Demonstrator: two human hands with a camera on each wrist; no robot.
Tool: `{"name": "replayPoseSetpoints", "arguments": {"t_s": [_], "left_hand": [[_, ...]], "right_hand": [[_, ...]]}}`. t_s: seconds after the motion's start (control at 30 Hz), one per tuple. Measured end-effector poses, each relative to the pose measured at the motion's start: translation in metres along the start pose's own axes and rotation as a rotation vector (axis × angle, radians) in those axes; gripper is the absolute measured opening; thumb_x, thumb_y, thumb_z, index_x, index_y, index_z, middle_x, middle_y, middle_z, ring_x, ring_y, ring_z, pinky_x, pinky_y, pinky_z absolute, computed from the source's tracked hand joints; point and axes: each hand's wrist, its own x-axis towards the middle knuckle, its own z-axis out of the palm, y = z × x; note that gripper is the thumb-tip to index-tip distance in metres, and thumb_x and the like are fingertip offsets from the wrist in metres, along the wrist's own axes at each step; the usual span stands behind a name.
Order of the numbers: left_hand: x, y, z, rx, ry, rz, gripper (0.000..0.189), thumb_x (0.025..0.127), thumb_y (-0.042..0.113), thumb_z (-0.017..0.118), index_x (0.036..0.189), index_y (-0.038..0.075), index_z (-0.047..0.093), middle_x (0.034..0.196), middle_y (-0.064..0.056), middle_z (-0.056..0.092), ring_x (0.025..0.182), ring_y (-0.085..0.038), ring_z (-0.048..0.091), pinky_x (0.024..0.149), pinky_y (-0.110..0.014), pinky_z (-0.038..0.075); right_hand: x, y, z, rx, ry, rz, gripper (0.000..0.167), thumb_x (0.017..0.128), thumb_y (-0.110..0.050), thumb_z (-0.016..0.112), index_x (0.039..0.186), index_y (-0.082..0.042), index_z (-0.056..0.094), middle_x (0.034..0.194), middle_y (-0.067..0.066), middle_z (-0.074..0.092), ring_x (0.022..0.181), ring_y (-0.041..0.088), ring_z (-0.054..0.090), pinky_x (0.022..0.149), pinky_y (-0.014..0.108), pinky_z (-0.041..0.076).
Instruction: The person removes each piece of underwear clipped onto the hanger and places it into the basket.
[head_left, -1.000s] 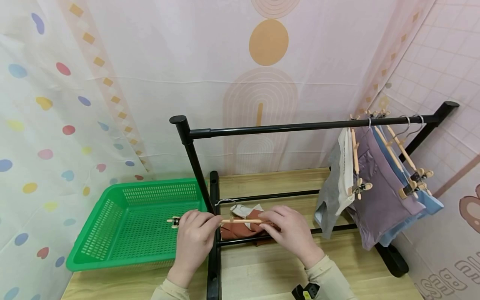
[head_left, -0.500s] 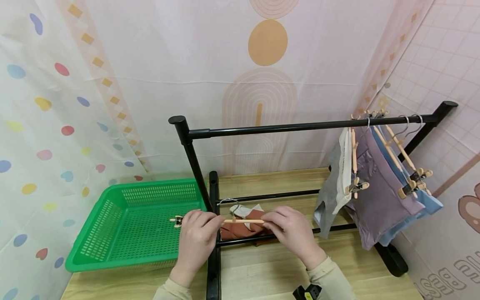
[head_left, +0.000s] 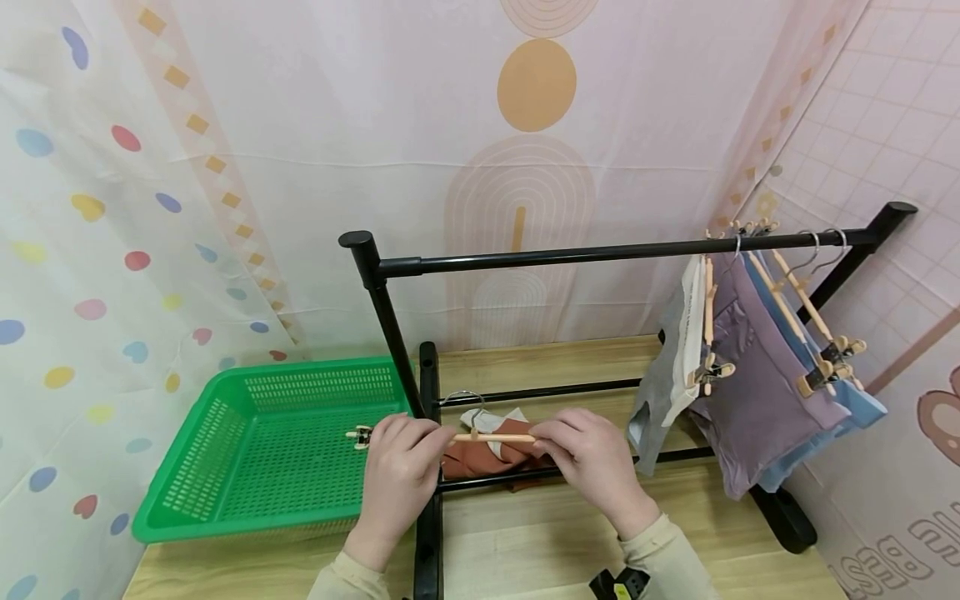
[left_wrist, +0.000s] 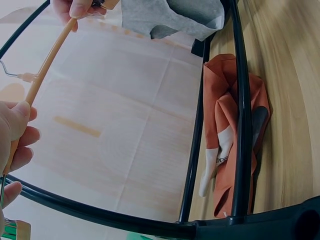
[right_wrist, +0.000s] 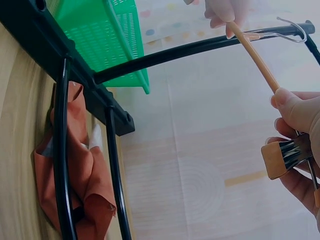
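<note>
A light wooden clip hanger (head_left: pixel 495 437) with a metal hook (head_left: pixel 463 398) is held level in front of the rack. My left hand (head_left: pixel 405 467) grips its left part, and a clip (head_left: pixel 360 437) sticks out beyond that hand. With thumb and fingers, my right hand (head_left: pixel 588 458) pinches the bar's right part; in the right wrist view a clip (right_wrist: pixel 282 157) shows at its fingers. No garment hangs from this hanger. Below and behind it, a rust-orange and white garment (head_left: pixel 487 458) lies crumpled on the table, across the rack's lower bars (left_wrist: pixel 243 125).
The black clothes rack (head_left: pixel 555 257) spans the middle and right. On its right end hang grey-white shorts (head_left: pixel 671 358), a purple garment (head_left: pixel 757 392) and blue clothing (head_left: pixel 862 408) on clip hangers. A green basket (head_left: pixel 225 508) stands left on the wooden table (head_left: pixel 540 542).
Both hands have shifted slightly to the right with the hanger, its bar rising a little. The grey-white shorts sway slightly on the rack. The orange garment has stayed in place.
</note>
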Motion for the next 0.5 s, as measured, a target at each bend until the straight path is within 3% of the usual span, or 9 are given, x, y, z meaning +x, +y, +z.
{"name": "replayPoseSetpoints", "arguments": {"t_s": [0.33,0.5], "left_hand": [[0.0033,0.0024,0.0020,-0.033,-0.025,-0.010,0.036,0.106,0.015,0.043,0.096,0.007,0.077,0.087,-0.005,0.069,0.078,-0.026,0.063,0.089,-0.058,0.048],[0.0056,0.0059,0.0056,-0.056,-0.032,-0.006,0.030,0.105,0.020,0.049,0.106,0.007,0.076,0.096,-0.006,0.071,0.089,-0.027,0.066,0.093,-0.059,0.047]], "right_hand": [[-0.0002,0.0022,-0.0048,-0.002,0.019,-0.010,0.035,0.102,-0.040,0.049,0.095,-0.018,0.075,0.089,-0.005,0.067,0.076,0.015,0.063,0.064,0.032,0.052],[-0.0041,0.0056,-0.0069,-0.012,0.018,-0.001,0.013,0.094,-0.027,0.069,0.096,-0.016,0.075,0.088,-0.003,0.067,0.076,0.016,0.063,0.065,0.033,0.053]]}}
